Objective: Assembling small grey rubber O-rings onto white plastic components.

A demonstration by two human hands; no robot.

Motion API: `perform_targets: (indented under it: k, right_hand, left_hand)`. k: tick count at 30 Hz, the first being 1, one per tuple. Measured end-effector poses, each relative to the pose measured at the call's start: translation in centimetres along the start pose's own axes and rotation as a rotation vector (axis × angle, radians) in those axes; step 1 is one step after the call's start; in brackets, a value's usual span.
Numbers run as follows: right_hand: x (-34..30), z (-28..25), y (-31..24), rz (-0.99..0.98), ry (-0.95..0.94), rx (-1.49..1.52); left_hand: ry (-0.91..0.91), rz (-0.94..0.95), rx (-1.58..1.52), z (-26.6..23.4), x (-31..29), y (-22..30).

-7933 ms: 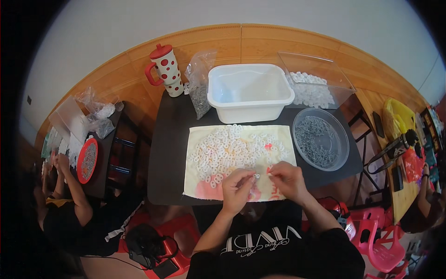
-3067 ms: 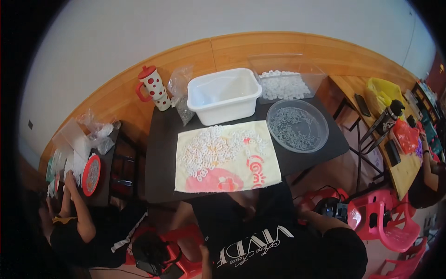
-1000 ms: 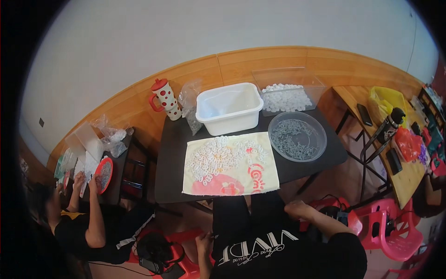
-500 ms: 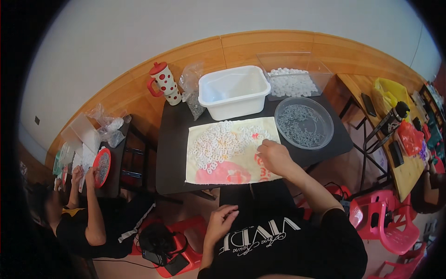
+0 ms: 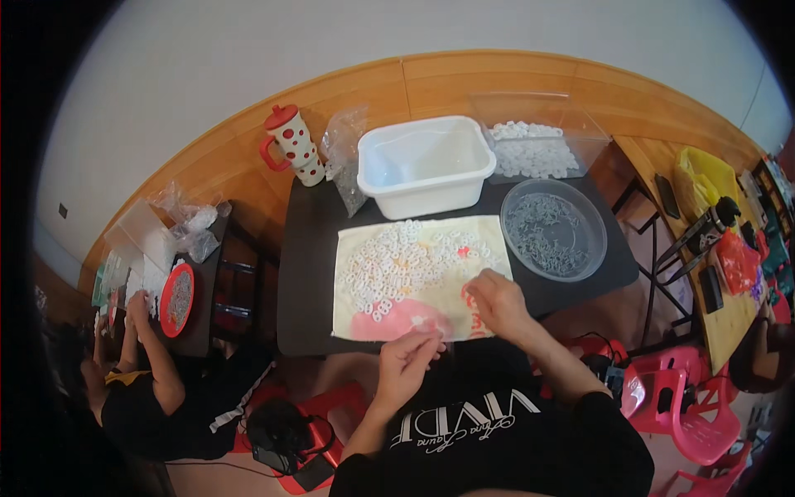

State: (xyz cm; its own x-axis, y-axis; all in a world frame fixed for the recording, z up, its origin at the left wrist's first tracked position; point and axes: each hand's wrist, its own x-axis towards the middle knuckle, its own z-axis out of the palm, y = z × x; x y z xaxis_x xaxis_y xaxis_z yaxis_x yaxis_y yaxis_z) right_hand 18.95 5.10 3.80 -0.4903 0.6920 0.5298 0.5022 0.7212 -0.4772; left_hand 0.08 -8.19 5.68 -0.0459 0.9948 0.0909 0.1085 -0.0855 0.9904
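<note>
A cream and pink cloth [image 5: 476, 234] lies on the black table, with many small white ring-like plastic pieces [image 5: 389, 263] spread over its left and upper parts. Over the cloth's right side is my right hand [image 5: 503, 308], its fingers bent together; anything between them is too small to make out. My left hand [image 5: 406, 364] is at the cloth's front edge, thumb and fingertips pinched, and what they hold cannot be made out. Right of the cloth sits a clear round dish [image 5: 598, 248] of small grey screws [image 5: 542, 236].
Behind the cloth stand a white basin [image 5: 426, 195], a bag of grey hardware [image 5: 348, 186], a spotted tumbler [image 5: 296, 149] and a clear bin of white pieces [image 5: 534, 153]. Another person [image 5: 166, 389] works at the left over a red tray [image 5: 177, 300]. Pink chairs [image 5: 700, 414] are at the right.
My left hand has risen from my lap to the cloth's front edge, its fingers now pinched. My right hand has drawn back toward me from the white pieces.
</note>
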Motion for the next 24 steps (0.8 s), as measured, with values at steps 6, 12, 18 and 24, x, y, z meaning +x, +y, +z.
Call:
perform_targets:
  k: [6, 12, 18, 24]
  right_hand:
    - [-0.2, 1.5, -1.8, -0.226, 0.238, 0.247]
    - [0.8, -2.0, 0.4, -0.25, 0.074, 0.355]
    - [1.2, -11.5, 10.7, 0.263, -0.119, -0.205]
    - [1.3, -10.5, 15.0, 0.283, -0.424, -0.247]
  left_hand:
    - [0.141, -0.082, -0.358, 2.6, 5.5, -2.1]
    - [0.129, -0.127, -0.562, 2.8, 7.2, -3.1]
    - [0.162, 0.028, -0.207, 2.6, 6.7, -4.4]
    - [0.136, 0.162, 0.024, 3.3, 7.1, -4.3]
